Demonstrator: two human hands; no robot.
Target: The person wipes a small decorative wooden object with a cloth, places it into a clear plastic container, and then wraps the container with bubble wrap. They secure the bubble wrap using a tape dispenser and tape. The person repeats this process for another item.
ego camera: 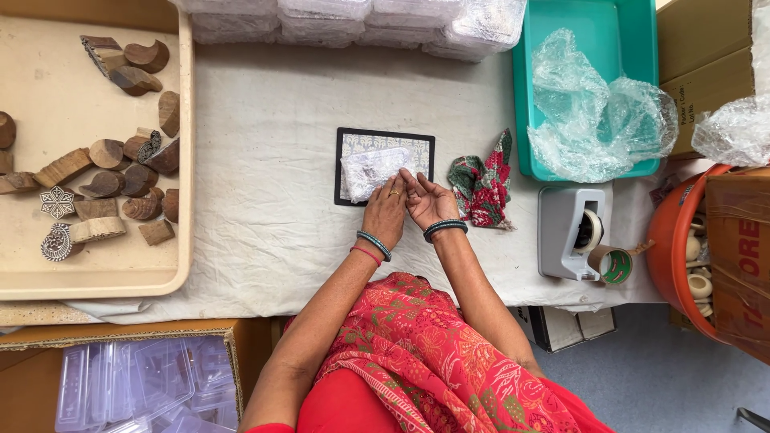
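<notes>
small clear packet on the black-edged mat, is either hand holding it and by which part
Both hands, left hand and right hand, meet at the near right corner of the small clear packet lying on the black-edged mat; whether the fingertips pinch it or just touch cannot be told.

The mat is black-edged with a pale grey-white print. The folded cloth is red and green, flowered. The bin is teal, the tray cream, the bucket orange, the desk cover off-white.
</notes>
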